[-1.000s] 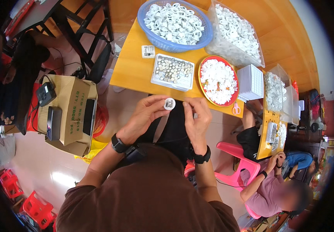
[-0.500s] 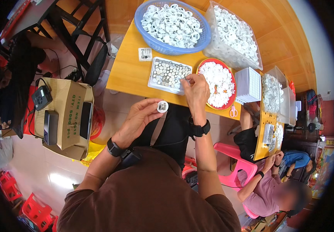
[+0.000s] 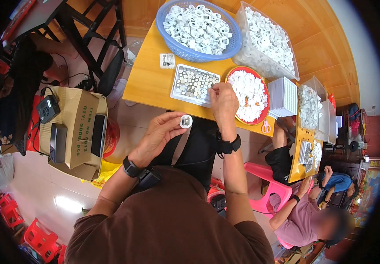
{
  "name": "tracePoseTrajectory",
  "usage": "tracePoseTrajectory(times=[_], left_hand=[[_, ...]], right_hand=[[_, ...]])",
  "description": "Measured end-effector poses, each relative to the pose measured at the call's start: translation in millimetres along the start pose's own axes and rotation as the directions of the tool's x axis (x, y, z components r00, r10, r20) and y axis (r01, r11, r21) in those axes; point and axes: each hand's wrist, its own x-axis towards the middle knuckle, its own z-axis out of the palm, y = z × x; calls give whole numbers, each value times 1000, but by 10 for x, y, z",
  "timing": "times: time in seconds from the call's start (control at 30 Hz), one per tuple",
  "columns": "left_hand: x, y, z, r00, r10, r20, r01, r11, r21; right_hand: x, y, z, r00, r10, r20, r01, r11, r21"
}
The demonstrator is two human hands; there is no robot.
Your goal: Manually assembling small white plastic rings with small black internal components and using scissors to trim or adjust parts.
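Between the fingertips of my left hand (image 3: 162, 132) is a small round white plastic part (image 3: 186, 122), with a metal piece showing in its middle. That hand is closed on it, in front of the table edge. My right hand (image 3: 223, 102) is pinched at the right side of a shallow white tray (image 3: 177, 95). Many silver button cells (image 3: 193, 83) lie spread in this tray. Whatever the right fingertips pinch, if anything, is too small to make out. Right beside that hand stands a red bowl (image 3: 252, 121) heaped with small white plastic pieces (image 3: 245, 90).
Behind the tray are a blue basket (image 3: 198, 56) and a clear bin (image 3: 257, 62), both full of white parts. Stacked white trays (image 3: 283, 97) and pink scissors (image 3: 266, 126) are at the right. A cardboard box (image 3: 76, 127) stands at left; a co-worker (image 3: 302, 224) sits at right.
My right fingers have drawn together and shifted slightly right at the tray's edge. My left hand still holds the round part in nearly the same place.
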Motion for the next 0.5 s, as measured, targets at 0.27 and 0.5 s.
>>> tracePoseTrajectory(times=[0.27, 0.5], left_hand=[[-46, 45, 44, 1000, 4, -12, -4, 1000, 19], [-44, 45, 18, 999, 34, -7, -34, 999, -10]], right_hand=[[-52, -26, -50, 964, -265, 10, 257, 926, -276], [-479, -356, -341, 941, -338, -26, 327, 886, 330]])
